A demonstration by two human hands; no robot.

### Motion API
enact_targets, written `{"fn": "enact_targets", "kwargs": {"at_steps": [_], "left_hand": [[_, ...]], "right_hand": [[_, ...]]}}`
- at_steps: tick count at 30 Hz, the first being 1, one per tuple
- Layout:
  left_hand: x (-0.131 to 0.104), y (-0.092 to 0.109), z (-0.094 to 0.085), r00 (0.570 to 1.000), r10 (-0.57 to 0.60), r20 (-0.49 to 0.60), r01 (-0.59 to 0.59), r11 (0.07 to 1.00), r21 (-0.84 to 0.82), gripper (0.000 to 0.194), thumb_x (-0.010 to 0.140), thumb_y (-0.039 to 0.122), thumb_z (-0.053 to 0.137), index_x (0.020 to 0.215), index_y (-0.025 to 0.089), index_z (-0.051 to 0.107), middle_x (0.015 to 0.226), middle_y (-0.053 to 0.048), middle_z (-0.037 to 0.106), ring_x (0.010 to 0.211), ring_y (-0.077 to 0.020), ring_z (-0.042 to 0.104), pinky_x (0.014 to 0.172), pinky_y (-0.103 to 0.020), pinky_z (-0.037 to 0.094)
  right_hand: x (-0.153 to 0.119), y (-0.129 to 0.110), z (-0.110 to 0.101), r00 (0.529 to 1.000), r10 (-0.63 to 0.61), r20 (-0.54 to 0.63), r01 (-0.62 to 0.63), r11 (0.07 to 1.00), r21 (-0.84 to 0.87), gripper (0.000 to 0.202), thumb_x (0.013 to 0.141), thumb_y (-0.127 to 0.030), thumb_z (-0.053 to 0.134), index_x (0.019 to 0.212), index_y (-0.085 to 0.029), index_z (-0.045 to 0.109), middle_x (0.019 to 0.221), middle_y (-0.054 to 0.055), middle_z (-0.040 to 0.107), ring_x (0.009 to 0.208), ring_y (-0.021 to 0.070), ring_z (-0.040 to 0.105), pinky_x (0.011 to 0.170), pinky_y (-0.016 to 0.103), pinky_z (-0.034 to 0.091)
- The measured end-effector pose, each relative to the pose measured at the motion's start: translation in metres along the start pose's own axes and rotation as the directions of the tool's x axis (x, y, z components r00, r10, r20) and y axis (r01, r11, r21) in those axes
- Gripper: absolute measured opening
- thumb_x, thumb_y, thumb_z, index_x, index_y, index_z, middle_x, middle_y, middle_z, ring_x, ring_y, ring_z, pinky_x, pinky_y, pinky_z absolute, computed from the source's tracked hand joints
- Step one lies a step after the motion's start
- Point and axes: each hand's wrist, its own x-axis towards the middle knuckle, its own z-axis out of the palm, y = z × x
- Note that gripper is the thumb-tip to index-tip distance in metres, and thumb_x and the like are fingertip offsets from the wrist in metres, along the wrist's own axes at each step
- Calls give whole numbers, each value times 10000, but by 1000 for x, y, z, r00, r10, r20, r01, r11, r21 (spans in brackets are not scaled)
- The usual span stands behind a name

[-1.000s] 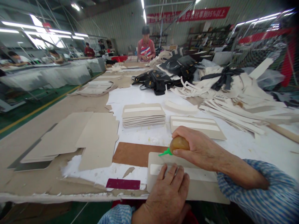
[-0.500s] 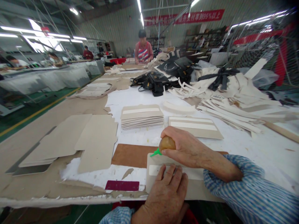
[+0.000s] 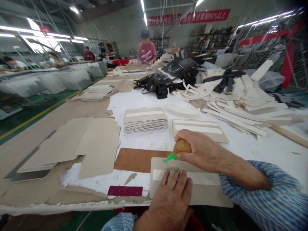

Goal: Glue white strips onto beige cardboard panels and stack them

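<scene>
A grey card panel [image 3: 207,196] with a white strip across it lies at the table's near edge. My left hand [image 3: 172,200] presses flat on it, fingers spread over the strip. My right hand [image 3: 201,150] grips a small amber glue bottle [image 3: 182,146] whose green nozzle [image 3: 169,158] points down and left at the panel's upper edge. A brown board [image 3: 134,159] lies under the panel's far side.
Two stacks of similar striped panels [image 3: 145,119] [image 3: 199,130] sit just beyond. Loose grey cards [image 3: 99,144] lie to the left, a maroon swatch [image 3: 125,191] near the edge. Black bags [image 3: 160,84] and heaped white strips [image 3: 240,96] fill the far right. A person [image 3: 145,51] works at the far end.
My right hand with the bottle slid left along the panel's upper edge, then came back right to about where it began. My left hand stayed pressed on the panel.
</scene>
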Motion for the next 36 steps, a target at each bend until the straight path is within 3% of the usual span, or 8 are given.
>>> {"fn": "enact_targets", "kwargs": {"at_steps": [22, 32, 36], "left_hand": [[2, -1, -3, 998, -18, 63, 21, 999, -44, 678, 1086, 578, 384, 1584, 118, 394, 1637, -163, 466, 1489, -370, 445, 1238, -597, 358], [2, -2, -3, 998, -14, 55, 17, 999, -39, 678, 1085, 584, 387, 1583, 125, 405, 1646, -164, 456, 1500, -373, 434, 1243, -609, 347], [1, -2, 1, 997, -16, 76, 18, 1000, -25, 672, 1063, 535, 474, 1592, 128, 391, 1658, -163, 437, 1513, -378, 414, 1250, -614, 335]], "right_hand": [[-8, 6, -6, 999, 38, -35, -40, 998, -54, 195, 785, -230, 731, 954, -214, 634, 884, 41, 720, 788, 225, 636, 690, 313, 406], [-21, 24, -13, 990, 138, -40, -138, 990, -12, 197, 793, -273, 707, 973, -230, 639, 877, 37, 731, 793, 240, 647, 681, 322, 412], [-26, 31, -15, 986, 164, -40, -164, 986, 10, 169, 799, -296, 690, 943, -236, 627, 889, 35, 734, 817, 243, 645, 701, 329, 415]]}}
